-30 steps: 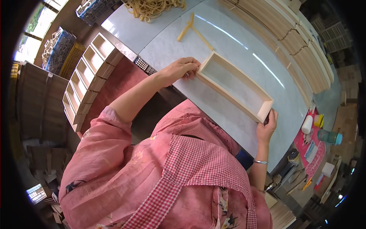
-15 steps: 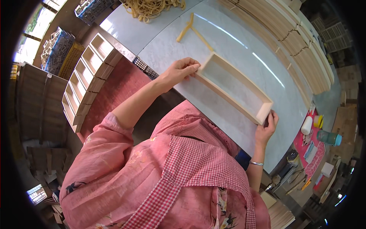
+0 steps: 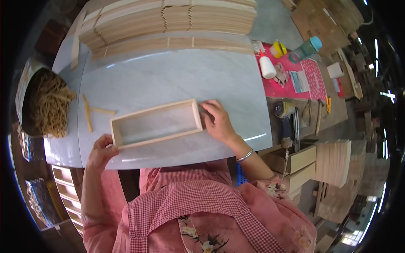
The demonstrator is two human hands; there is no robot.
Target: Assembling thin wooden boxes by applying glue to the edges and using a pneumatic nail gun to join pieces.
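A long, shallow frame of pale wood [image 3: 197, 116] lies low over the grey tabletop [image 3: 168, 76], and the grey surface shows through its open middle. My left hand [image 3: 101, 152] grips its near left corner, thumb and fingers closed on the wood. At the other short end, my right hand [image 3: 218, 122] curls its fingers against the outer side; some fingertips are hidden. Left of the frame lie two yellowish flat bands [image 3: 87, 113], one slanting and one running toward the frame.
Stacked wooden strips [image 3: 168, 21] line the table's far side. A tub of tan bands [image 3: 52, 103] stands at left. To the right are a white glue bottle [image 3: 267, 66], a teal-lidded bottle [image 3: 304, 50] and a power tool [image 3: 286, 126]. More wooden frames [image 3: 67, 189] stand lower left.
My view has swung to the right. The frame, still between both hands, now lies nearly level across the view instead of sloping steeply down to the right.
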